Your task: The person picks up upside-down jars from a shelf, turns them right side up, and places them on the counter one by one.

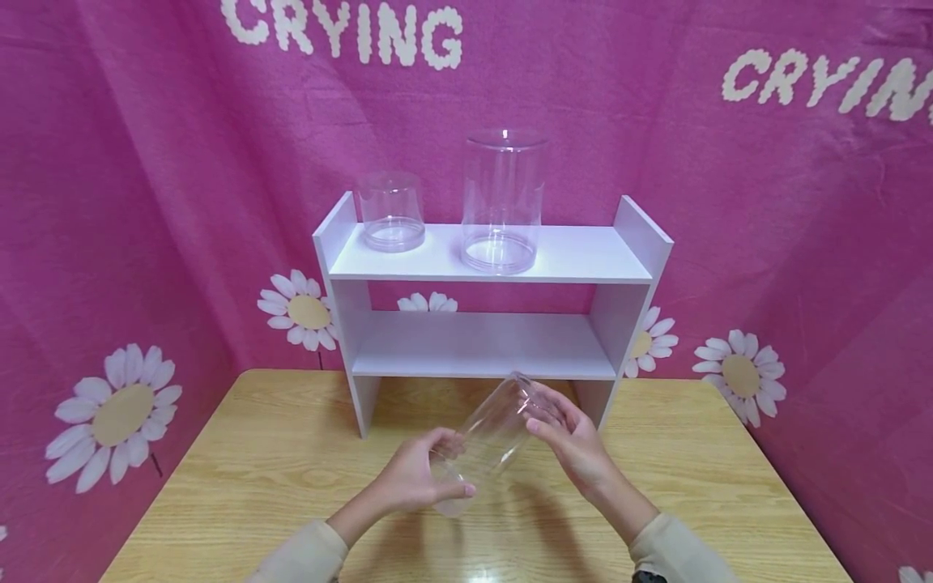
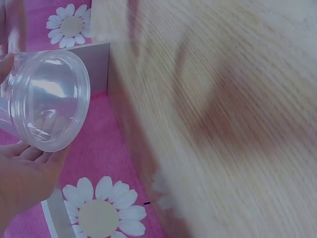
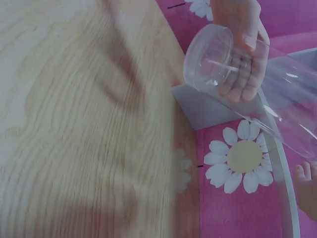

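A clear cylindrical jar [image 1: 490, 437] is held at a slant over the table, in front of the shelf, its ringed end low and to the left. My left hand [image 1: 411, 479] grips that low end, thumb on the near side and fingers round the far side. At the raised end, my right hand [image 1: 583, 453] holds the jar between thumb and fingers. The left wrist view shows the jar's round ringed end [image 2: 52, 101] close up, with the left hand's fingers under it. Through the clear wall, the left fingers [image 3: 242, 79] show in the right wrist view.
Behind the hands stands a white two-tier shelf [image 1: 481, 344] on the wooden table [image 1: 277, 486]. Its top board carries a short clear jar [image 1: 392, 235] at left and a taller one [image 1: 501, 194] near the middle. A pink cloth [image 1: 197, 162] with daisies hangs around the table.
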`<state>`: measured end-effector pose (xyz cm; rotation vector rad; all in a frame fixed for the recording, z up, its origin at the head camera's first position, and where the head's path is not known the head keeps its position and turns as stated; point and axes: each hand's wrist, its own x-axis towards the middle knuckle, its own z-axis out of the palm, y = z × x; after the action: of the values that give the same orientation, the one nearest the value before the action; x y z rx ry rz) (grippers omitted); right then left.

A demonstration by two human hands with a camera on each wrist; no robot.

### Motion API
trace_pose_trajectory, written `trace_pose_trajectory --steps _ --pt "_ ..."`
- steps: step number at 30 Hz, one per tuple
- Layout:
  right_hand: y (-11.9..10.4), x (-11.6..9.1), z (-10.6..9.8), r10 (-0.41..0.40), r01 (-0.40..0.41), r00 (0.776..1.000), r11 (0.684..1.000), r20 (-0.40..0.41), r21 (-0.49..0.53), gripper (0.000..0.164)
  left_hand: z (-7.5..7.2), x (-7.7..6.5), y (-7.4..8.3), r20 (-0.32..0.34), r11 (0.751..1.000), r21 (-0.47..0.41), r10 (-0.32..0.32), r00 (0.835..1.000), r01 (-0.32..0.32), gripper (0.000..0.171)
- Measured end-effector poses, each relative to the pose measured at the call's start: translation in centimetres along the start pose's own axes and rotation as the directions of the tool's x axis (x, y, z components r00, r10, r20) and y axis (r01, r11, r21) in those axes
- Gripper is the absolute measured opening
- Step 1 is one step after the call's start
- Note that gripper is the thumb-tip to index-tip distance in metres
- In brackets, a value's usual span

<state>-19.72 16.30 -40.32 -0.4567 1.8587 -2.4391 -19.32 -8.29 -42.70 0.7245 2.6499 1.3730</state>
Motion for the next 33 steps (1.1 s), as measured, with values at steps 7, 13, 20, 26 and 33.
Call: trace_pose_trajectory --steps 7,13,20,26,33 --pt "-0.2 0.4 -1.1 -0.073 0.078 0.996 0.99 0.043 -0.12 0.068 -0.3 -0.1 0.0 -0.006 0.989 0.147 0.022 1.0 -0.021 0.065" --pt "-0.2 0.5 -1.7 -0.079 0.093 0.995 0.936 0.056 -0.338 0.072 -0.2 -0.3 -0.1 0.013 0.968 0.248 0.025 1.0 -0.028 0.066" --pt "-0.2 0.5 -1.7 -0.13 0.166 0.986 0.746 0.104 -0.645 0.074 -0.1 -0.5 -0.1 0.019 0.934 0.353 0.054 0.998 -0.057 0.071" --pt "0.2 0.4 -1.1 -0.24 0.326 0.941 0.469 0.237 -0.821 0.082 0.0 -0.6 0.3 0.021 0.889 0.452 0.065 0.998 -0.067 0.066" --pt "0.4 -0.3 0.0 -0.134 0.352 0.936 0.296 0.326 -0.888 0.091 0.5 -0.6 0.1 0.002 0.812 0.577 0.101 0.995 -0.084 0.067"
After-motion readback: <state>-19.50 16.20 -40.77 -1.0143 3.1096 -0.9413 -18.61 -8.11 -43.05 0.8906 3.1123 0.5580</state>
